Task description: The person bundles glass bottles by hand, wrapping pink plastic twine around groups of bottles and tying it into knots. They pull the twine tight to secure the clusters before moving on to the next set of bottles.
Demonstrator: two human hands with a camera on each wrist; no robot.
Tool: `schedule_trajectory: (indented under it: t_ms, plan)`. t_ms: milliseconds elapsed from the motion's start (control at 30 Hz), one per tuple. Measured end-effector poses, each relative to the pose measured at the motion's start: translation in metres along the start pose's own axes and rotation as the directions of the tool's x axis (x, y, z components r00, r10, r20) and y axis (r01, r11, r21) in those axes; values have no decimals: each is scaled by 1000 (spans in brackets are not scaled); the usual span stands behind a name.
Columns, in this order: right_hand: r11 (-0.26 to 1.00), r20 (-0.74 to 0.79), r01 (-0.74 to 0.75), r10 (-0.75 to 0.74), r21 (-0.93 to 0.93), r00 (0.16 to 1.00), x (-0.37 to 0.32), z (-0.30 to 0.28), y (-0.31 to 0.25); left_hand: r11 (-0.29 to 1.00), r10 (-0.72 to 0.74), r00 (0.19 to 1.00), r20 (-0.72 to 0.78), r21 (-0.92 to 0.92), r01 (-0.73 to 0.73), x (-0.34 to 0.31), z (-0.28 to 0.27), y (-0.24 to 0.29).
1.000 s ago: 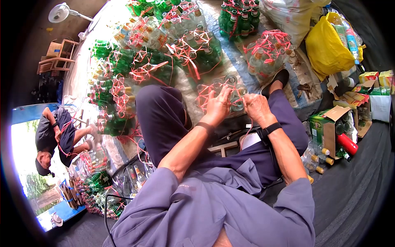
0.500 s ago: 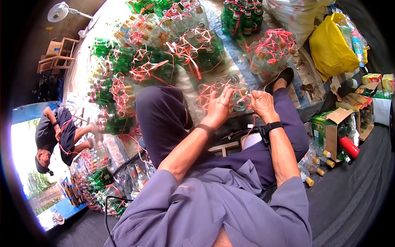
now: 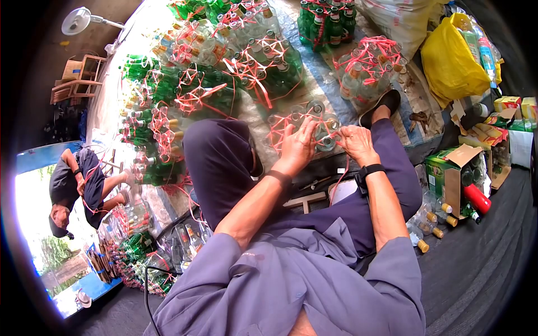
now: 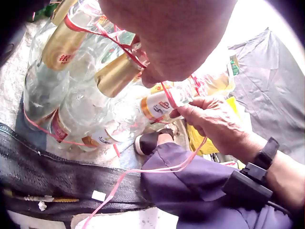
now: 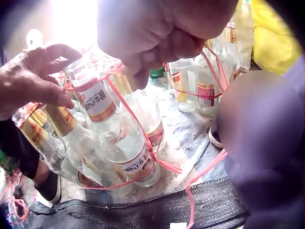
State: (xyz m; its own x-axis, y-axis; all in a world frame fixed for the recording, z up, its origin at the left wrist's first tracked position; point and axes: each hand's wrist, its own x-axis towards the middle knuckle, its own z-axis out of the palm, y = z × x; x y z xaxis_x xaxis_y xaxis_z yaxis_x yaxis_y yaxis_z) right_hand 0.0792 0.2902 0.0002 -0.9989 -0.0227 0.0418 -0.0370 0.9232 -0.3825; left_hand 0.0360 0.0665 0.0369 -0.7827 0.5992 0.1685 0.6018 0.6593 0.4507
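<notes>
A bundle of clear glass bottles (image 5: 136, 126) with white and gold labels stands upright between the legs, pink plastic strap (image 5: 125, 102) wound round the necks and lower down round the bodies. My left hand (image 3: 297, 147) is over the bundle's top, its thumb and fingers holding a bottle neck (image 5: 97, 98) where the strap crosses. At the right side of that neck my right hand (image 3: 358, 144) pinches the strap between thumb and curled fingers. The strap's long tail (image 4: 136, 171) hangs from the right hand down across the lap.
Strapped bundles of green bottles (image 3: 210, 92) and clear bottles (image 3: 372, 70) stand ahead. To the right are a yellow bag (image 3: 451, 64), opened cartons (image 3: 445, 176) and loose bottles (image 3: 428, 221). Another person (image 3: 75, 185) sits at the left, near a wooden chair (image 3: 81, 75).
My right hand has shifted slightly outward to the right, drawing the strap away from the bottle necks, and is nearly still since. The left hand stays on the bundle.
</notes>
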Motion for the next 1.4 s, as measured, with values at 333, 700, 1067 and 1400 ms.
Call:
schedule_trajectory:
  t_ms: [333, 700, 1067, 1400]
  plan:
    - [999, 124, -46, 43, 23, 991, -1, -22, -10, 1000, 14, 1000, 10, -19, -14, 2, -3, -1]
    - [991, 60, -133, 132, 15, 989, -2, -11, -10, 1000, 2, 999, 32, -25, -1, 4, -6, 0]
    - [687, 398, -653, 529, 318, 750, 15, 24, 0, 995, 82, 995, -55, 59, -79, 10, -22, 18]
    - [592, 534, -785, 610, 184, 585, 32, 6, -10, 971, 234, 972, 26, -50, -232, 26, -20, 23]
